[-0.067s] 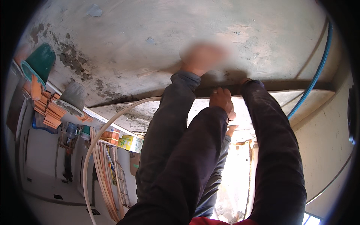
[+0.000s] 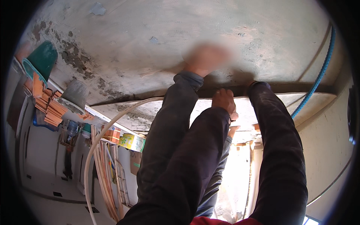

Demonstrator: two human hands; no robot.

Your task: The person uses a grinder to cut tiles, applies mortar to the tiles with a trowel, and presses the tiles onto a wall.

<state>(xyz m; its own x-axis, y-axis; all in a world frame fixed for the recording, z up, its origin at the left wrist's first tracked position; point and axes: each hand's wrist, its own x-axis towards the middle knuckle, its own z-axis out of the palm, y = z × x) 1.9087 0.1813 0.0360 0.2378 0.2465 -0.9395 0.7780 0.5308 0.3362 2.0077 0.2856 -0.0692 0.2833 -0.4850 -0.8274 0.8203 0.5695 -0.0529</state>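
My left hand [image 2: 224, 103], in a dark sleeve, has its fingers curled over the edge of a thin, pale, curved sheet [image 2: 315, 100]. My right hand [image 2: 252, 84] is at the same edge, farther right; its cuff hides most of the fingers. Between the sheet and the stained, pale surface [image 2: 138, 41] is a dark gap. A grey-clothed limb [image 2: 170, 120] passes left of my left arm, and its bare end is blurred. Another bare, skin-coloured end [image 2: 233, 130] shows below my left wrist. A beige hose [image 2: 112, 122] curves away from the sheet.
A blue ribbed tube [image 2: 318, 77] crosses the sheet at right. On the left are a green bucket [image 2: 42, 60], a grey bucket [image 2: 76, 94], orange tiles [image 2: 52, 110], a yellow-green box [image 2: 131, 142], long wooden strips [image 2: 103, 176] and a ladder [image 2: 122, 183]. A pale wall [image 2: 330, 138] stands at right.
The whole view has shifted slightly, with things lying a little farther right. My right hand has moved slightly right along the edge; my left hand keeps its place on the sheet.
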